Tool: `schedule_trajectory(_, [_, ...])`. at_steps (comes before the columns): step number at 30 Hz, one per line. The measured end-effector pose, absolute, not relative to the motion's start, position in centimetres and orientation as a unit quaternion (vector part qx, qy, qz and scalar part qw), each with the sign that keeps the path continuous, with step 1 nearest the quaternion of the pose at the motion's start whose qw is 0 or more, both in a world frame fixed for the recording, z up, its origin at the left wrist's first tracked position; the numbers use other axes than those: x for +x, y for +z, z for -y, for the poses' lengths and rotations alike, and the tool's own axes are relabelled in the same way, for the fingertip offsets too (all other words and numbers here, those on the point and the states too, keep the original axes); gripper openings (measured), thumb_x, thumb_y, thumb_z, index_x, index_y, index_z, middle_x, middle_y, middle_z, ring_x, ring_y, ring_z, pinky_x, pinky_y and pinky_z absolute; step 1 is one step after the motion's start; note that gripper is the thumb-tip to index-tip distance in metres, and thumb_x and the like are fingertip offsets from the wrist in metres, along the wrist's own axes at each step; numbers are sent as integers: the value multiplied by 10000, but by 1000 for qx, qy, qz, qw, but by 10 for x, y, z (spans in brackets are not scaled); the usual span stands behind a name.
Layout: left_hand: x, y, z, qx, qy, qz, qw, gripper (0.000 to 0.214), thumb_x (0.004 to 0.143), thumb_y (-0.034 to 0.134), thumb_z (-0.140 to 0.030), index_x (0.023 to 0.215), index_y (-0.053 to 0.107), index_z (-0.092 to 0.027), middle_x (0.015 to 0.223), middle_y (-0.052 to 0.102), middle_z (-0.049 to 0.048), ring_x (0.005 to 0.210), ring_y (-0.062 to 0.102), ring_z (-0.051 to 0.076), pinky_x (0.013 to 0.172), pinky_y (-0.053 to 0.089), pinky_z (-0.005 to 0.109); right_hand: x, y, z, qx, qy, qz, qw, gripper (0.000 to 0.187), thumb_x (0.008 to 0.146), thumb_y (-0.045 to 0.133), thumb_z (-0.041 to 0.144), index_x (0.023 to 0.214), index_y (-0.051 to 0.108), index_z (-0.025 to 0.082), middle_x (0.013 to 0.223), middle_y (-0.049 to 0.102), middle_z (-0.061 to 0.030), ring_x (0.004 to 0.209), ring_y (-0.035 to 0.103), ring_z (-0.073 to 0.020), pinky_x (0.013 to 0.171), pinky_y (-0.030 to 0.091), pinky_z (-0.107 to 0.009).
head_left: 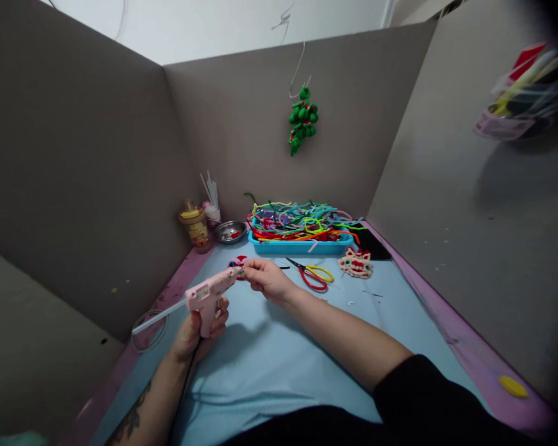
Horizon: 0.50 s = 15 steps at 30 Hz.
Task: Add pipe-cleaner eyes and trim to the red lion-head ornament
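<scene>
My left hand [203, 328] is wrapped round the handle of a pink hot glue gun [210, 295], whose nozzle points up and to the right. A long pale glue stick [158, 317] sticks out of its back end. At the nozzle, my right hand [266, 279] pinches a tiny piece with some green on it; the fingers hide most of it. Just behind the nozzle, a small red and blue craft piece [239, 261] lies on the light blue cloth [279, 362], partly covered. Scissors [312, 275] with one red and one yellow handle rest open beyond my right hand.
A blue tray [302, 248] heaped with colourful pipe cleaners stands at the back. Left of it are a metal bowl [231, 232] and a lidded cup [196, 229]. A cream and red craft piece [356, 263] lies right. Grey panels enclose three sides; a green ornament [303, 121] hangs behind.
</scene>
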State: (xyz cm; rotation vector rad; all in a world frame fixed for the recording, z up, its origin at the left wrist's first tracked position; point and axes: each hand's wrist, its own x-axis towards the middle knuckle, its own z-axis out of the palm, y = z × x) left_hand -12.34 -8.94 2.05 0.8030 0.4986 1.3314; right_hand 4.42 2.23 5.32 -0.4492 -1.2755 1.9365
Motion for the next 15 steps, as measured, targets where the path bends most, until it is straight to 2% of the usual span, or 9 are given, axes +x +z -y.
schedule_trajectory(11, [-124, 20, 90, 354, 594, -218, 689, 600, 648, 742, -448, 1161, 544, -207, 859, 515, 12, 541, 352, 40, 417, 344, 132, 44, 51, -24, -168, 760, 498, 382, 327, 606, 755, 399, 694, 557, 155, 610, 496, 47, 466, 269, -36, 443, 117, -211])
schedule_trajectory(15, [-123, 21, 90, 353, 598, -228, 683, 679, 634, 751, -458, 1217, 507, -209, 856, 515, 10, 536, 345, 37, 412, 337, 129, 45, 53, -23, -175, 763, 491, 383, 340, 585, 766, 397, 690, 553, 153, 611, 506, 43, 464, 279, -34, 440, 112, -209])
